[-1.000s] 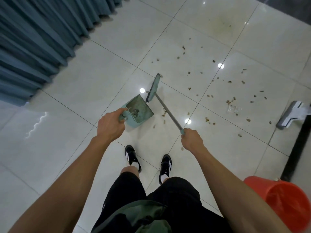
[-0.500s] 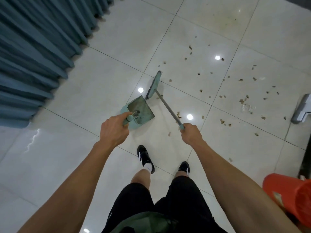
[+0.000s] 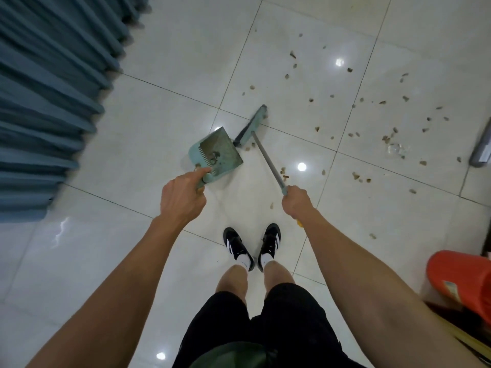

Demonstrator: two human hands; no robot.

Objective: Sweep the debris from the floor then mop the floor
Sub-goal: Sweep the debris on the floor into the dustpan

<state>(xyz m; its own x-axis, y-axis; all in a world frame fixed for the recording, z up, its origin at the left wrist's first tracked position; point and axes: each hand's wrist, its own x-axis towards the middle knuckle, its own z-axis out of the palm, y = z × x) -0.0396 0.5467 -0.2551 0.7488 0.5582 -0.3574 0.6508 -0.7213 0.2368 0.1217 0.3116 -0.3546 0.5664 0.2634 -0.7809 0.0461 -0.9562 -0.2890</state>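
Broom [image 3: 251,126], long-handled, teal head on a grey shaft: the near end of the shaft is gripped by the right hand [image 3: 296,201], fingers curled fully round it. The long axis is seen to run from that hand away and to the left, with the head at the far end on the floor [image 3: 164,102]. The head's own length is set across the shaft, running near-left to far-right.

Dustpan [image 3: 216,155], teal, with a toothed comb edge: its handle is held by the left hand [image 3: 183,197], fingers closed about it. The open mouth is pointed far and right, toward the broom head, which lies just beside the mouth's right corner. A little dirt is seen inside the pan.

Debris [image 3: 385,139], small brown scraps: scattered over the white tiles to the right of the broom, with a few pieces close beside the shaft.

Shoes [image 3: 251,247], black with white stripes: placed side by side near the person, between the two arms.

Curtain [image 3: 47,102], blue, pleated: hung along the left.

Bucket [image 3: 462,282], orange: partly cut off at the near right edge.
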